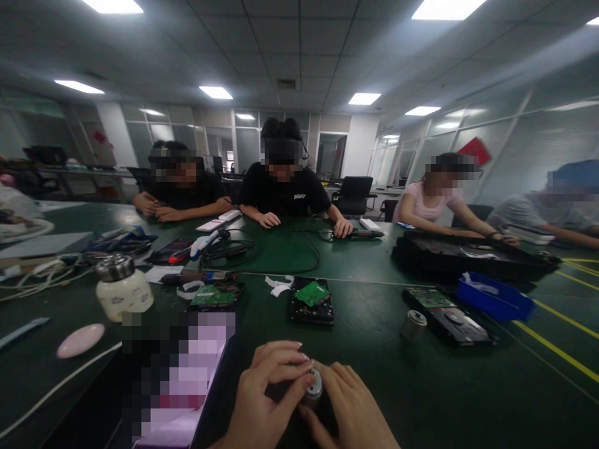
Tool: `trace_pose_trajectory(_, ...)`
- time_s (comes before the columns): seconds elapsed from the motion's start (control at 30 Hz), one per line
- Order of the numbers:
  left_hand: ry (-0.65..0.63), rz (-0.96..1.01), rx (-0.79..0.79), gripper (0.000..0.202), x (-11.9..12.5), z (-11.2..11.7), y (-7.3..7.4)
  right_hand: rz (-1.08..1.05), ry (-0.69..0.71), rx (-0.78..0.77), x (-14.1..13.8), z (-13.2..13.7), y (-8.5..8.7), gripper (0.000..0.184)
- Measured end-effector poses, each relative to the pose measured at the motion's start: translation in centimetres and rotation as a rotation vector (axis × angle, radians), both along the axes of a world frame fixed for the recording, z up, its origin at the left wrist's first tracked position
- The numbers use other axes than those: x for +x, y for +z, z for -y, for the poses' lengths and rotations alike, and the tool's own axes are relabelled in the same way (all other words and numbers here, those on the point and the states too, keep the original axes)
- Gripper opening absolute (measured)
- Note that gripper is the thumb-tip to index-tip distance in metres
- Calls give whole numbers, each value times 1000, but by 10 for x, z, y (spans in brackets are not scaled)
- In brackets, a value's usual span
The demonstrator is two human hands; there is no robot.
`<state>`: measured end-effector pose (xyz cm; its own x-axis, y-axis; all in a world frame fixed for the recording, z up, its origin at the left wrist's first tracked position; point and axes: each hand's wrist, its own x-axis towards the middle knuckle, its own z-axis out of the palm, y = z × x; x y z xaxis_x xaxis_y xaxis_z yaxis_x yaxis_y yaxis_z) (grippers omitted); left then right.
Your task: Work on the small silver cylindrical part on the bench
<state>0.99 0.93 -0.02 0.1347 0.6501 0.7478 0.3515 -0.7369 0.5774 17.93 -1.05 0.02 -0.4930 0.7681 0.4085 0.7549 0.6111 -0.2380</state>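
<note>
Close in front of me, a small silver metal cylinder that looks like a small motor [314,388] stands between my two hands. The fingertips of my left hand [271,393] pinch around its top and left side. On the other side, my right hand [349,405] wraps it with thumb and fingers; the lower part is hidden behind them. A second similar metal cylinder [414,325] stands upright on the green table to the right. Beyond my hands lies a black hard drive [312,312] with a loose green circuit board [312,293] resting on it.
At left are a screen device [196,386], a pink oval mouse [81,341], a cream bottle [124,293] and another drive [218,296]. Right, an opened drive [449,315] lies near a blue bin [496,296] and a black tray [472,255]. Several people sit across the table.
</note>
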Motion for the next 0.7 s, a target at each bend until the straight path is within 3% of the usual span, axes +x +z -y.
trace_pose_trajectory(0.37,-49,-131,-132,19,1,5,6,-4,-10,-9,1,0,0,31)
trace_pose_trajectory(0.47,-10,-139,-132,20,0,6,7,-6,0,-4,2,-1,0,36)
trace_pose_trajectory(0.57,-2,-121,-135,13,0,5,7,-12,7,36,2,-3,-5,39)
trace_pose_trajectory(0.7,-90,-130,-141,16,1,2,5,0,-8,104,4,-7,-16,30)
